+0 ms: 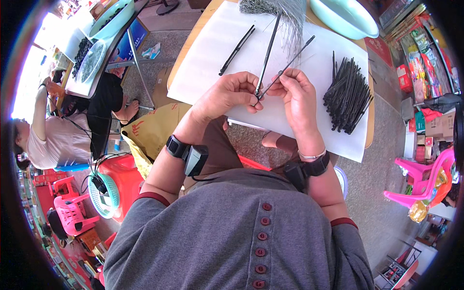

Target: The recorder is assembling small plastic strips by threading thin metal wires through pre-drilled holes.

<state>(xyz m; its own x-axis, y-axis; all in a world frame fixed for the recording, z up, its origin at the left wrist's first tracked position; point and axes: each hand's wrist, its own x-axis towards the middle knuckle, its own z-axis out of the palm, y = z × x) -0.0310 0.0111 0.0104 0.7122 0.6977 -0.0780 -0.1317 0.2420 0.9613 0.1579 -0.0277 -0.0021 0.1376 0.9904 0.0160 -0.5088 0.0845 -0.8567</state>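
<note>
Saw, from left, a crinkled yellow bag [157, 126] beside the white-sheeted surface [203, 72], then slim black strips [237, 50]. Pinched two thin, crossing black rods [270, 48] in left hand [237, 93] and right hand [296, 92], near the front edge. Found wiry grey strands [291, 21] beyond; at right, a glossy mint basin [345, 20] behind a bristling black pile [345, 99].

A dark grey, short-sleeved fabric shirt [203, 227] fills six o'clock, its front placket bearing a column of round, dark red buttons [261, 236]. Dark red ribbed trim edges the left sleeve [155, 197] at eight o'clock and the right sleeve [344, 222] at four. Each wrist wears a black strap with a dark, boxy module; a thin black cable [205, 179] trails from the left module [196, 160]. A slim, silver-coloured bangle [311, 156] circles the right wrist. Brown trousers [217, 142] show too.
</note>
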